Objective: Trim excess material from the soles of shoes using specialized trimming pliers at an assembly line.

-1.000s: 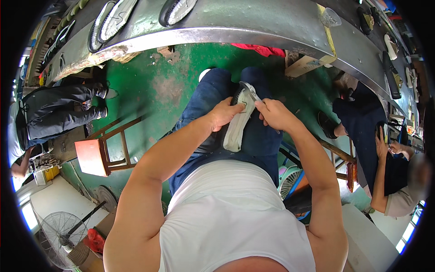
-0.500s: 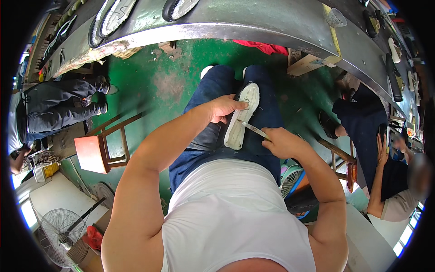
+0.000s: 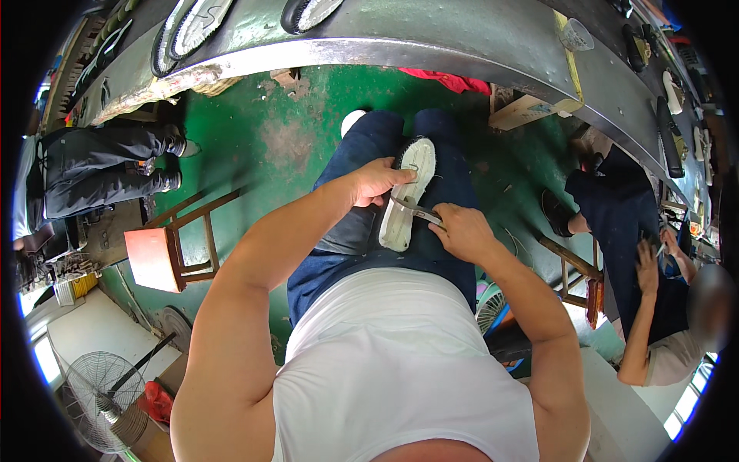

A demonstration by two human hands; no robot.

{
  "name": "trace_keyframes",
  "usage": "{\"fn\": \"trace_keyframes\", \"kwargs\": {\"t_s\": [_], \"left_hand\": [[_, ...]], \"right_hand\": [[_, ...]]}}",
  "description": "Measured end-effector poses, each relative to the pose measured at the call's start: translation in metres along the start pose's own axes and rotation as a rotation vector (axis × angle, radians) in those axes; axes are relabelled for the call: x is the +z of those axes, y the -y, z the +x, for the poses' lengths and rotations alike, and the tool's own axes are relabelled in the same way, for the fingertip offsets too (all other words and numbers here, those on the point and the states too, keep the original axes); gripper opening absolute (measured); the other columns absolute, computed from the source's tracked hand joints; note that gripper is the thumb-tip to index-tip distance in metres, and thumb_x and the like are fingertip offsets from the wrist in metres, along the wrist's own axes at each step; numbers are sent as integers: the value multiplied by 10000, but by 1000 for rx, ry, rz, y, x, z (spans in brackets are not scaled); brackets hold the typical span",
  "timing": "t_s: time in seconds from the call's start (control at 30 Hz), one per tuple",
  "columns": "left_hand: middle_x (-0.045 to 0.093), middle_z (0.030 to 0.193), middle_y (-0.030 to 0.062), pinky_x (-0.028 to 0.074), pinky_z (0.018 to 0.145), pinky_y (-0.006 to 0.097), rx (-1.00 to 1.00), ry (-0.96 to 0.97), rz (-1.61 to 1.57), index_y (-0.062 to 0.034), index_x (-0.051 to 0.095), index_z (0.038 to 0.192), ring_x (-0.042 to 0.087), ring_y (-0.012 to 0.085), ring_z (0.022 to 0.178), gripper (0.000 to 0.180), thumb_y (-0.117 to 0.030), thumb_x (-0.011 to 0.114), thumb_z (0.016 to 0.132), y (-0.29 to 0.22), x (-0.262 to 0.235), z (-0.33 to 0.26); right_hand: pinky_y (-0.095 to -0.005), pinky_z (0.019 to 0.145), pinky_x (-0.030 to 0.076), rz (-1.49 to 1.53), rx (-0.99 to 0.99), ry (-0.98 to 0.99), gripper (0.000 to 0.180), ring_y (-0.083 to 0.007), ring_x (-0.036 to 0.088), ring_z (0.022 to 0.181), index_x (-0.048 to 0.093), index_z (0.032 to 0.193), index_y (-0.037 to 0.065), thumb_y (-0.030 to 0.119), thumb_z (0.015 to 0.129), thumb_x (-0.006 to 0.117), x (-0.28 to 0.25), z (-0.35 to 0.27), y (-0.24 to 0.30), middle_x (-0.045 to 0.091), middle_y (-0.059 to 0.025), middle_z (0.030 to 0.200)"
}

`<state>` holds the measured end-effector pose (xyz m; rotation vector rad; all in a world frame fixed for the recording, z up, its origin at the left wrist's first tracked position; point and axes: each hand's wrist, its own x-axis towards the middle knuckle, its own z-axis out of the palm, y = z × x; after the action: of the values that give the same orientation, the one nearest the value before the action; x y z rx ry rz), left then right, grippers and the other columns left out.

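Observation:
A shoe with a white, rough-edged underside turned up lies lengthwise over my right thigh, its far end away from me. Dark edging shows along its far left side, and a small dark bent line marks the far part of the underside. My left hand is closed round the shoe's left side, thumb pressed on the white surface and fingers partly hidden beneath. In my right hand is a slim metal tool with a hooked, pincer-like head. That head touches the shoe's middle, just below my left thumb.
A metal-topped bench curves across the front, bearing shoes and a clear cup. A wooden stool stands left, a wire fan lower left. People sit or stand at both sides; the right one's hand is near.
The tool in my right hand has turned and shifted, so its hooked head now shows across the shoe's middle. My left hand keeps its hold. The right-hand person's hands have moved apart.

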<state>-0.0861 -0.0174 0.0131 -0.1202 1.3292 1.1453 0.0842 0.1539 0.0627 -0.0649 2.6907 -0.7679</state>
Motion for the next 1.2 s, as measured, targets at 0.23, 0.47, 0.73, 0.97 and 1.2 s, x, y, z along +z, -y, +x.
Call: {"fn": "trace_keyframes", "kwargs": {"t_s": [0.23, 0.47, 0.73, 0.97, 1.2], "left_hand": [[620, 1256, 76, 535, 857, 361, 145, -65, 266, -104, 448, 1426, 618, 174, 1080, 565, -260, 689, 940, 22, 22, -18], [351, 1553, 88, 263, 1177, 339, 307, 101, -116, -165, 48, 1609, 334, 194, 1412, 787, -128, 559, 1012, 48, 39, -24], [238, 1554, 299, 258, 1182, 411, 536, -397, 552, -64, -10, 1587, 275, 398, 1452, 947, -310, 634, 937, 73, 63, -17], [6, 1592, 333, 141, 1223, 434, 355, -104, 672, -53, -214, 1545, 94, 445, 1499, 1044, -323, 596, 945, 94, 45, -36], [13, 1612, 298, 184, 1217, 388, 366, -97, 464, -27, -232, 1531, 101, 414, 1509, 1104, -259, 646, 903, 85, 44, -26]], "right_hand": [[-491, 697, 537, 49, 176, 41, 244, -404, 679, 779, 578, 922, 3, 229, 897, 666, 10, -36, -3, 680, -217, 855], [-489, 686, 541, 7, 107, 50, 237, -423, 676, 786, 572, 894, -27, 201, 920, 631, 3, -52, -4, 663, -247, 844], [-447, 704, 550, 72, 224, 289, 309, -348, 702, 820, 613, 927, -33, 272, 926, 655, -7, -67, 6, 686, -228, 855], [-376, 632, 554, 624, 374, 610, 338, -228, 693, 686, 637, 952, -12, 326, 951, 624, -11, -60, -31, 696, -128, 814], [-432, 688, 560, 724, 245, 44, 394, -315, 693, 711, 594, 984, -17, 369, 1013, 517, -23, -54, 6, 680, -174, 804]]}}
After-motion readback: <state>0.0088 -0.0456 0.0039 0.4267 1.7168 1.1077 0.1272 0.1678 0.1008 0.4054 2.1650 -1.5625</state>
